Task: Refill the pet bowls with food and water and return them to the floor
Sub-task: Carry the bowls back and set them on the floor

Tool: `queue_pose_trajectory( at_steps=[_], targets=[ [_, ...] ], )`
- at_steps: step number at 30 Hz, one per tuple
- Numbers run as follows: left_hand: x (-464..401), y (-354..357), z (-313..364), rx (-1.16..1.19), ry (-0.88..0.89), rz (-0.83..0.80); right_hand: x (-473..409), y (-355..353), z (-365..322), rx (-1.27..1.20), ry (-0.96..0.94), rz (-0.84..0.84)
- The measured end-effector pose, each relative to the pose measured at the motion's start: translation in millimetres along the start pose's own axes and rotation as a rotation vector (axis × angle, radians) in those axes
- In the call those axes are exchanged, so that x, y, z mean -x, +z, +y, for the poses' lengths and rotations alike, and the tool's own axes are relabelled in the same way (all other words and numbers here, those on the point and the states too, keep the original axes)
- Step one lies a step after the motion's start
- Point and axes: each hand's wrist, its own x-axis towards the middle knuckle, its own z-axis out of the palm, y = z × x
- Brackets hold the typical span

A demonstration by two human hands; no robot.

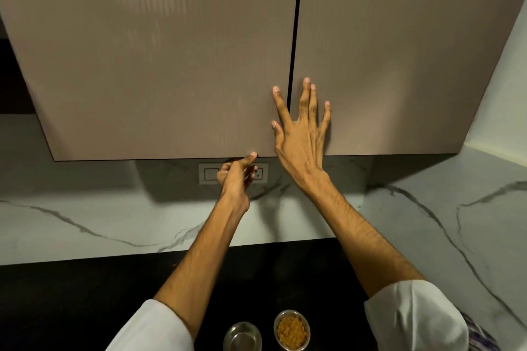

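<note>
Two small steel pet bowls stand on the black counter at the bottom of the view. The right bowl (292, 329) holds brown kibble; the left bowl (242, 336) looks bare of food. My right hand (302, 125) lies flat with spread fingers across the seam between the two shut cabinet doors, higher up. My left hand (236, 172) is just under the bottom edge of the left cabinet door (159, 65), fingers loosely curled and thumb tip touching that edge. Neither hand holds anything.
The right cabinet door (399, 51) is shut. A white switch and socket plate (209, 174) sits on the marble backsplash (85, 214) behind my left hand. A marble side wall (470, 222) closes in the right. The black counter (71, 308) stretches left.
</note>
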Motion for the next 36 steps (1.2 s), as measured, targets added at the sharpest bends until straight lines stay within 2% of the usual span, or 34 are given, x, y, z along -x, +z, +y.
queue_pose_trajectory(
  at_steps=[4, 7, 11, 20, 36],
  targets=[
    [8.0, -4.8, -3.4, -0.072, -0.050, -0.032, 20.8, -4.6, 0.0, -0.061, 0.032, 0.009],
    [14.8, -13.6, -10.2, -0.145, -0.068, -0.054, 39.5, -7.7, 3.4, -0.197, 0.068, 0.013],
    [21.2, -28.6, -20.9, -0.253, -0.046, -0.081, 70.1, -8.7, 7.4, -0.310, 0.113, 0.011],
    [42.4, -67.5, -56.1, -0.448, -0.053, -0.146, 161.0, -13.1, 17.4, -0.407, 0.238, -0.184],
    [51.9, -152.8, -163.0, -0.605, -0.285, 0.010, 312.0, 23.2, 33.1, -0.382, 0.438, -0.627]
  ],
)
